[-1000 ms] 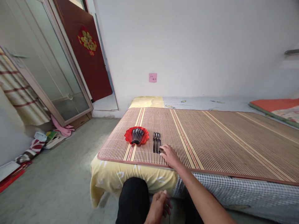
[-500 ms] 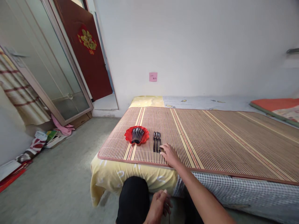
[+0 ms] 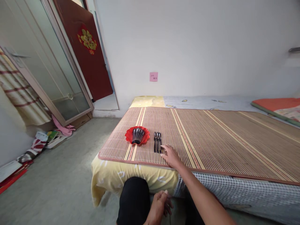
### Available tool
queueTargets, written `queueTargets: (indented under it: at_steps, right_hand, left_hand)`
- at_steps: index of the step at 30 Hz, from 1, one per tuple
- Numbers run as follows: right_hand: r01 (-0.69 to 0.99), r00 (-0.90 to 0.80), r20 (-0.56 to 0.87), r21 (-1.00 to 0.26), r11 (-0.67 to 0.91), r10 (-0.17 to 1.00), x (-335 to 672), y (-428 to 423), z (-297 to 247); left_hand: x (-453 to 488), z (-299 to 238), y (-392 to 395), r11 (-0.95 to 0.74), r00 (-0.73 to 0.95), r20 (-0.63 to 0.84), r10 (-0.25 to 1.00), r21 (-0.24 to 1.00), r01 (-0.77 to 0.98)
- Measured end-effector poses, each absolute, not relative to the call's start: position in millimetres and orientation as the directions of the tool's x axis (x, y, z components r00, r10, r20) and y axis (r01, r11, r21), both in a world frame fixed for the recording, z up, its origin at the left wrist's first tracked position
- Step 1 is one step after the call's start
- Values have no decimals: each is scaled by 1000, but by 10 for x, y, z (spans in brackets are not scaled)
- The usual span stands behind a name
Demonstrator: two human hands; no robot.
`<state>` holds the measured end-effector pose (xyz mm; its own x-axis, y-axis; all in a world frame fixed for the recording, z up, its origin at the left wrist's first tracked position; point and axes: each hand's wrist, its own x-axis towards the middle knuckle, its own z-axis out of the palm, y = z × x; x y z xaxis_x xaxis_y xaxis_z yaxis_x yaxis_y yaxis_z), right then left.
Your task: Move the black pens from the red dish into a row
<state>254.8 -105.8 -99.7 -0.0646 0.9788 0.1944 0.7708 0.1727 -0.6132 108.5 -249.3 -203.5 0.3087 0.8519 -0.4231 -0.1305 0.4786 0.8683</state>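
Three black pens lie side by side on the striped bamboo mat, pointing away from me. My right hand rests on the mat at their right, thumb and forefinger apart, the fingertips at or just beside the rightmost pen; contact is hard to make out. A red scalloped dish sits to the left of the row, with several more black pens in it. My left hand hangs loosely between my knees, below the bed's edge, fingers slack and partly hidden, with nothing visible in it.
The mat covers a bed with a yellow sheet over its near left corner. An orange folded quilt lies at the far right. A pink note is stuck on the white wall. Books and cloths lie on the floor at left.
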Motion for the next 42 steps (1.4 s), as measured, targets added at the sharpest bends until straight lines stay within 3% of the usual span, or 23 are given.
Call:
queueTargets:
  at_steps: [16, 42]
  right_hand:
    - [699, -32, 157, -702, 134, 987, 2608, -1031, -1114]
    - [698, 16, 170, -707, 111, 985, 2574, -1020, -1084]
  left_hand:
    - [1079, -1959, -2506, 470, 300, -419, 857, 875, -120]
    - [1092, -2021, -2501, 487, 310, -435, 845, 866, -111]
